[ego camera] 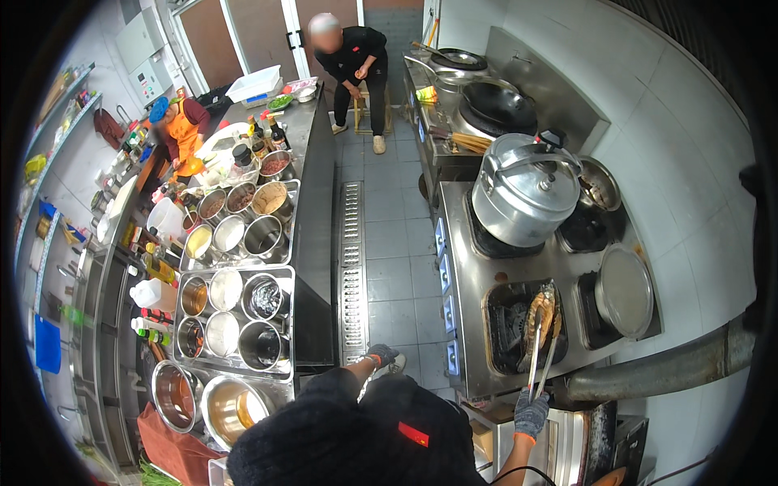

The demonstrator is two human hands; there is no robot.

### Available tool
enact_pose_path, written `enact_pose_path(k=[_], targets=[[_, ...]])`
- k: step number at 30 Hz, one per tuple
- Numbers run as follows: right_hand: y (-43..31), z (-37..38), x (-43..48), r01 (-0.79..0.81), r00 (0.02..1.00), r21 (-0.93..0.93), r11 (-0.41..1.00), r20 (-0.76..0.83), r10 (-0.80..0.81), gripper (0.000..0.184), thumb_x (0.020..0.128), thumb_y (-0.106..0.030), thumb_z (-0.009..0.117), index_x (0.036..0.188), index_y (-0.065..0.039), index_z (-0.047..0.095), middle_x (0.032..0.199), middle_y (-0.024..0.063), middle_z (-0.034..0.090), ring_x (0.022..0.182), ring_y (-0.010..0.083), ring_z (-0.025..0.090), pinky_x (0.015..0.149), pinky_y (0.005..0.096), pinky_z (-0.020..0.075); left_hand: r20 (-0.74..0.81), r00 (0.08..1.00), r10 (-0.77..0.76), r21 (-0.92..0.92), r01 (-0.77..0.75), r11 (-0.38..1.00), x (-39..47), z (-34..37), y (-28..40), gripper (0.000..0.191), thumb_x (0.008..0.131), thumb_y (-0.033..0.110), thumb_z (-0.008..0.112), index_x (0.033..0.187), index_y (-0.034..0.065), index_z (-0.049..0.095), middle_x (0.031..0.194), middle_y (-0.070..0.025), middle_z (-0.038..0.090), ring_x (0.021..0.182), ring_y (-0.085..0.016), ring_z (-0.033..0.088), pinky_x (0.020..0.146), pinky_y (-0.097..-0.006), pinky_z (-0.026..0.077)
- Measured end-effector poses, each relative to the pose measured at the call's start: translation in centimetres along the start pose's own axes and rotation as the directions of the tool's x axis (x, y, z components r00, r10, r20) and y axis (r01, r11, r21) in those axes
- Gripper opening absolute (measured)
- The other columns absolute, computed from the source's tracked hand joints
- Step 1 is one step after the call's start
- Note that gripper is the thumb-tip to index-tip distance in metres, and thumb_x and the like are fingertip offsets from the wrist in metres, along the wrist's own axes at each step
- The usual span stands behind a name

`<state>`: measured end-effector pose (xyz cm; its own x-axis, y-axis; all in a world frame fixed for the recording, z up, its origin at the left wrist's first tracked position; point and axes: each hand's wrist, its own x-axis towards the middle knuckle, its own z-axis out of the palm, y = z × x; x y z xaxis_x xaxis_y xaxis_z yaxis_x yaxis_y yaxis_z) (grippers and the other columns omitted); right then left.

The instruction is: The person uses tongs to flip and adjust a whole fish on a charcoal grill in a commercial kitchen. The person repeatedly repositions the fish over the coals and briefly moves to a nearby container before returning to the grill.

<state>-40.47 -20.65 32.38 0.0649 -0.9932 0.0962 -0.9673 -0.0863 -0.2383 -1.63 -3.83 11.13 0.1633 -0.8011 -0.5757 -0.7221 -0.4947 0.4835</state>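
Note:
My right hand [531, 413], in a grey knit glove with an orange cuff, is closed around metal tongs [543, 358]. A browned, partly charred piece of food [542, 310], perhaps meat or fish, is between the tong tips, over a blackened square gas burner [504, 328]. My left hand [382, 356], gloved too, rests near my knee, well away from the stove; whether it holds anything is unclear.
A large aluminium pressure cooker [526, 194] stands on the burner behind, and a covered round pan [626, 291] at the right. Steel pots of ingredients fill trays [293, 316] on the left counter. One person [358, 67] sits ahead; another [185, 130] stands left.

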Motion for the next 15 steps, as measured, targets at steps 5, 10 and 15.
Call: enact_pose_path(k=[5, 10, 15], targets=[[0.0, -0.2, -0.4, 0.006, 1.0, 0.011, 1.0, -0.008, -0.006, 0.052, 0.083, -0.042, 0.059, 0.104, 0.006, 0.053, 0.091, 0.0271, 0.062, 0.085, 0.042, 0.059, 0.075, 0.0471, 0.0466, -0.07, 0.992, 0.103, 0.199, -0.087, 0.976, 0.7, 3.8, -2.6, 0.042, 0.083, 0.044, 0.055, 0.108, 0.0112, 0.061, 0.102, -0.0113, 0.065, 0.096, -0.035, 0.059, 0.083, -0.0418, 0.046], [-1.2, -2.9, -0.8, -0.102, 0.988, 0.137, 0.985, 0.127, 0.085, 0.042, 0.084, -0.039, 0.058, 0.101, -0.001, 0.055, 0.088, 0.024, 0.062, 0.083, 0.0424, 0.059, 0.072, 0.0477, 0.0468, 0.019, 0.9, 0.435, 0.398, -0.406, 0.822, 0.9, 6.5, -7.5, 0.032, 0.086, 0.038, 0.055, 0.105, 0.0135, 0.062, 0.096, -0.0118, 0.066, 0.088, -0.028, 0.063, 0.078, -0.0374, 0.049], [0.0, -3.6, -0.9, -0.068, 0.996, 0.102, 0.992, 0.069, 0.062, 0.053, 0.084, -0.042, 0.058, 0.113, 0.003, 0.053, 0.09, 0.0269, 0.062, 0.085, 0.0413, 0.06, 0.074, 0.0443, 0.0485, 0.006, 0.998, -0.066, 0.014, 0.066, 0.998, -0.4, 7.8, -3.0, 0.027, 0.08, 0.032, 0.066, 0.091, 0.0072, 0.068, 0.085, -0.0077, 0.067, 0.075, -0.015, 0.061, 0.07, -0.03, 0.051]])
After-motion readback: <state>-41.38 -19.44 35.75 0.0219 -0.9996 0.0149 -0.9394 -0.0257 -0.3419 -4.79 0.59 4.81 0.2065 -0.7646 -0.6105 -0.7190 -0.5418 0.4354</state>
